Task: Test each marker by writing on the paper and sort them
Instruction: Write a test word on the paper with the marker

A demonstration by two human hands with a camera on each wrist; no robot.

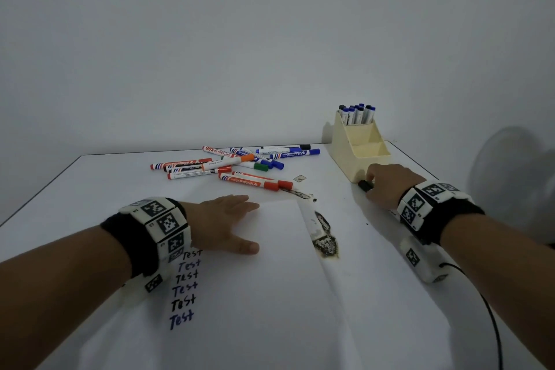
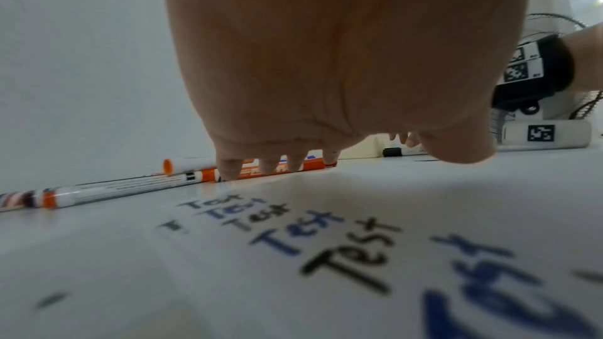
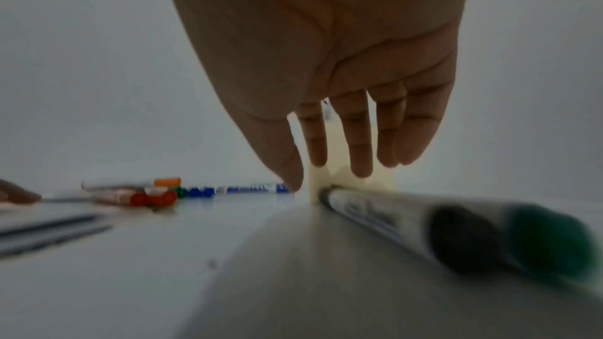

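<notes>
fingers (image 3: 359, 143) of the right hand (image 1: 387, 186) are seen hanging straight and slightly spread in the right wrist view, their tips just above a black-capped marker (image 3: 408, 218) that lies on the table (image 1: 105, 177); in the head view the same hand is lowered over the marker's black end (image 1: 365, 185), close to the front corner of the cream organizer (image 1: 357, 150). whether the marker is pinched or only touched cannot be told. a green-capped marker (image 3: 551, 244) is seen lying just beside the black one in the wrist view, both blurred.

the left hand (image 1: 220, 224) is laid flat on the paper (image 1: 270, 279), fingers straight and together, thumb spread out to the side, nothing held. a column of handwritten "test" words (image 1: 184, 288) in black and blue is found on the paper just beside the left wrist.

beyond the paper's far edge a loose heap of markers (image 1: 234, 164) is spread on the table, with orange, red, blue, green and black caps. several blue-capped markers (image 1: 357, 112) are stood upright in the rear compartment of the organizer, which is placed near the far right corner. dark stains (image 1: 326, 243) are seen on the table along the paper's right edge. a round grey fan (image 1: 516, 186) is partly visible at the right, blurred
</notes>
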